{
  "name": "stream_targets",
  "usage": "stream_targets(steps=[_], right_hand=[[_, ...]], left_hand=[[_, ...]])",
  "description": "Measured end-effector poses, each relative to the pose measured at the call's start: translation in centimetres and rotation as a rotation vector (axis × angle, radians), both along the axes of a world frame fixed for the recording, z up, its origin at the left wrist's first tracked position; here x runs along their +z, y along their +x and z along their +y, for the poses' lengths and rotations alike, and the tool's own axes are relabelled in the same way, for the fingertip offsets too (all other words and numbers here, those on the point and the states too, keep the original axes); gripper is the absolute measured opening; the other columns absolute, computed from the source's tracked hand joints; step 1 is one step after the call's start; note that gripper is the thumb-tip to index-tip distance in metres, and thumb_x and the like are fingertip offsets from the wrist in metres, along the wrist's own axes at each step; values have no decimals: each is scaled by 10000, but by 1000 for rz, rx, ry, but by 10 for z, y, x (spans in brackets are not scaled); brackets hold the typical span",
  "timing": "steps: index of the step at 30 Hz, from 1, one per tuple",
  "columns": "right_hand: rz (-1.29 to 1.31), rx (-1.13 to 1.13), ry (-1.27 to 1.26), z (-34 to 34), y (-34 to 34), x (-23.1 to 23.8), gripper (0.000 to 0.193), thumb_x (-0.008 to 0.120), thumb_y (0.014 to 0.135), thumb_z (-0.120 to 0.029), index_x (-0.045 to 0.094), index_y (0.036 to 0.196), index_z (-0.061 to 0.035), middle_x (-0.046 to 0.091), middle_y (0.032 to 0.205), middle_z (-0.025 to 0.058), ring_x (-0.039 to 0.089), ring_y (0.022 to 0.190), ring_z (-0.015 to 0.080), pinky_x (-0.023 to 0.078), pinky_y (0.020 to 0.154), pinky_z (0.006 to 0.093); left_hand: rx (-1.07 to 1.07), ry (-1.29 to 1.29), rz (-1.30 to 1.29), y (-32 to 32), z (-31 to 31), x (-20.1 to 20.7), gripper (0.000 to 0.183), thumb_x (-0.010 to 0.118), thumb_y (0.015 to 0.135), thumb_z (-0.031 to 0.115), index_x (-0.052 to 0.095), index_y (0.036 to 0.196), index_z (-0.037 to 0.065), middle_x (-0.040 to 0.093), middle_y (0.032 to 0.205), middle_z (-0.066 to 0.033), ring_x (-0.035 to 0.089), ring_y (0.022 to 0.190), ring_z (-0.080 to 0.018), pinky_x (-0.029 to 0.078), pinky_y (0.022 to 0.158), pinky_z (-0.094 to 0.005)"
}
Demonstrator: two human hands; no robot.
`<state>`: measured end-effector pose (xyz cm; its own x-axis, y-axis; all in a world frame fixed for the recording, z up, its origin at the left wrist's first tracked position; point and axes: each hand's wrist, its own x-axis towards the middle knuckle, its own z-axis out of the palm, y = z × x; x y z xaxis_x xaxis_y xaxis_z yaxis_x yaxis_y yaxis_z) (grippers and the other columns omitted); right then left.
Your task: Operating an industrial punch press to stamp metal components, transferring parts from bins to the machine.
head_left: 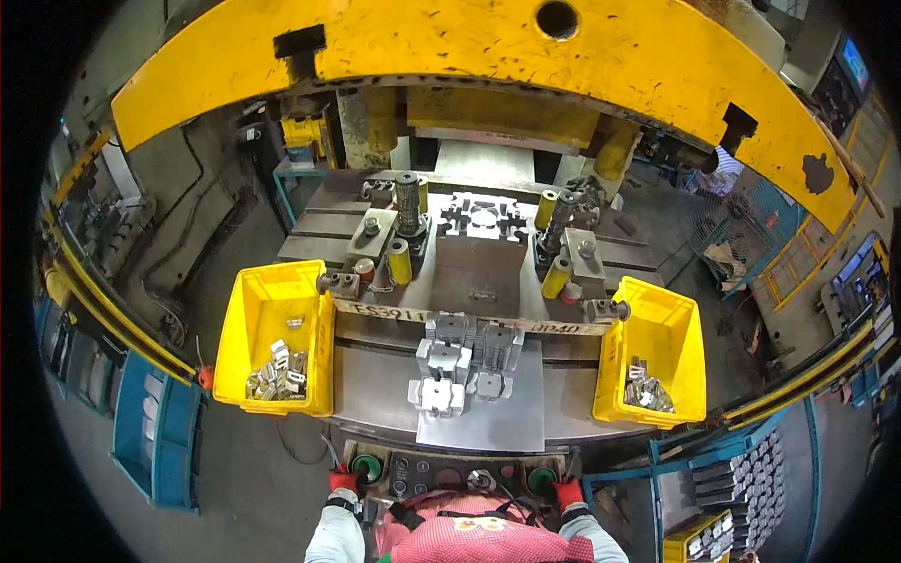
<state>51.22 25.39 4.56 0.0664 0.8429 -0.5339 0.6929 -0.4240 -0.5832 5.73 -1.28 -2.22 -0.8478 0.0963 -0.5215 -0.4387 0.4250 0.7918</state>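
My left hand point(345, 481), in a red glove, is at the left end of the control panel point(436, 472), beside a green round button point(366, 466). At the panel's right end my right hand point(567, 494), also red-gloved, lies next to another green button point(542, 480). Both hands are small and partly hidden, so their fingers do not show clearly, nor whether they touch the buttons. Beyond the panel, several grey metal parts point(441, 357) stand in stacks on a sheet-metal plate point(516, 422). A flat cut metal piece point(483, 218) lies in the die behind them.
Yellow bins point(319, 375) point(608, 380) holding small metal pieces flank the stacks. Dark guide posts point(407, 206) point(560, 220) and yellow cylinders rise around the die. A yellow press beam point(507, 47) spans overhead. Blue racks point(141, 441) stand left; stacked metal parts point(751, 483) lie right.
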Motion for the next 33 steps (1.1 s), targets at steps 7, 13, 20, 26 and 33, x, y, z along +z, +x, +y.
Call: stream_targets(steps=[7, 13, 20, 26, 33], right_hand=[[-83, -91, 15, -4, 4, -6, 687, 713, 565, -302, 357, 1050, 31, 501, 1062, 222, 467, 1024, 323, 396, 822, 358], [-96, -78, -29, -1, 2, -2, 723, 750, 530, -278, 349, 1058, 12, 511, 1052, 200, 489, 1004, 298, 404, 816, 351], [-88, -101, -8, 0, -1, 4, 639, 734, 551, -280, 395, 1007, 14, 541, 992, 186, 522, 938, 311, 424, 772, 356], [-43, -93, -7, 3, 2, -12, 651, 743, 508, -240, 398, 989, 29, 544, 970, 183, 533, 902, 302, 437, 749, 358], [106, -155, 64, 0, 18, -44, 641, 701, 602, -219, 379, 1090, 41, 512, 1038, 180, 506, 949, 287, 427, 766, 330]], left_hand=[[-119, -295, 46, 14, 26, 77, 802, 810, 422, 195, 336, 1031, -21, 464, 1093, -155, 495, 924, -241, 412, 784, -331], [-116, -276, 61, -8, 7, 15, 977, 822, 370, 246, 297, 1137, -56, 467, 1121, -155, 437, 1039, -234, 360, 861, -302], [-120, -171, 53, -13, 0, -12, 929, 840, 329, 295, 358, 1041, -56, 494, 1074, -168, 491, 965, -214, 419, 773, -305], [-213, -299, 45, -28, -7, -10, 921, 828, 338, 350, 385, 1038, -51, 483, 1099, -173, 477, 1005, -240, 402, 815, -305], [-365, -474, 85, -7, 11, 27, 826, 725, 482, 483, 415, 1076, -1, 480, 1090, -188, 469, 1012, -270, 391, 831, -321]])
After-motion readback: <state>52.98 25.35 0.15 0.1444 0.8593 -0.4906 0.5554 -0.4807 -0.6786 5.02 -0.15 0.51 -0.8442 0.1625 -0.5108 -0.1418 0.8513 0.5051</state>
